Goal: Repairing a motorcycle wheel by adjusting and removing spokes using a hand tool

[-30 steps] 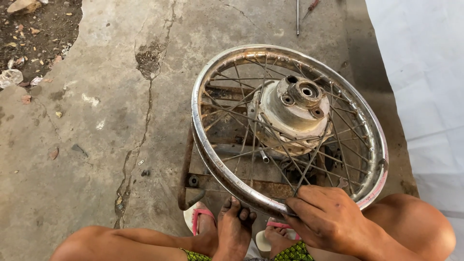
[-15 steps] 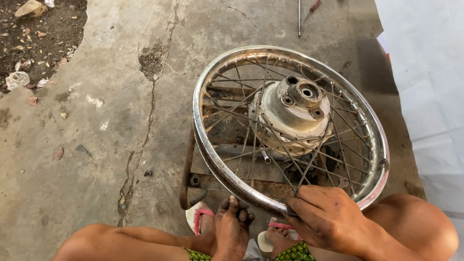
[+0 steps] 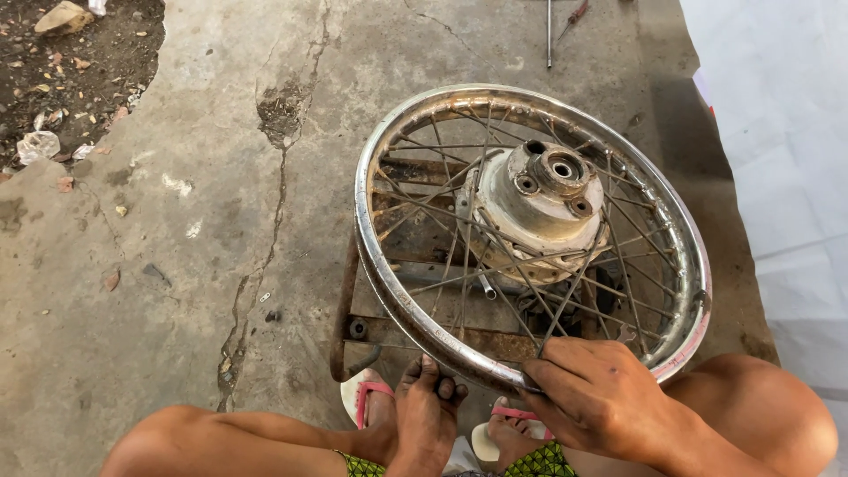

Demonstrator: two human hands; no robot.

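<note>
A spoked motorcycle wheel rim [image 3: 389, 291] with a pale drum hub [image 3: 539, 208] lies flat on a rusty metal frame [image 3: 346, 309] on the concrete. My right hand [image 3: 601, 397] is closed over the rim's near edge, where spokes meet it. My left hand [image 3: 426, 411] sits just left of it. Its fingers are bunched up against the rim's underside, and whether they grip anything is hidden. Both hands are dirty. My knees flank the wheel, and my feet in pink-strapped sandals [image 3: 371, 397] rest under its near edge.
Cracked concrete floor [image 3: 203, 230] spreads to the left, with bare earth, stones and litter [image 3: 53, 79] at the far left corner. A white sheet [image 3: 777, 132] covers the ground on the right. A thin metal rod [image 3: 548, 31] and a small tool [image 3: 576, 12] lie beyond the wheel.
Nothing has visibly changed with the hands or wheel. The view only shifts slightly.
</note>
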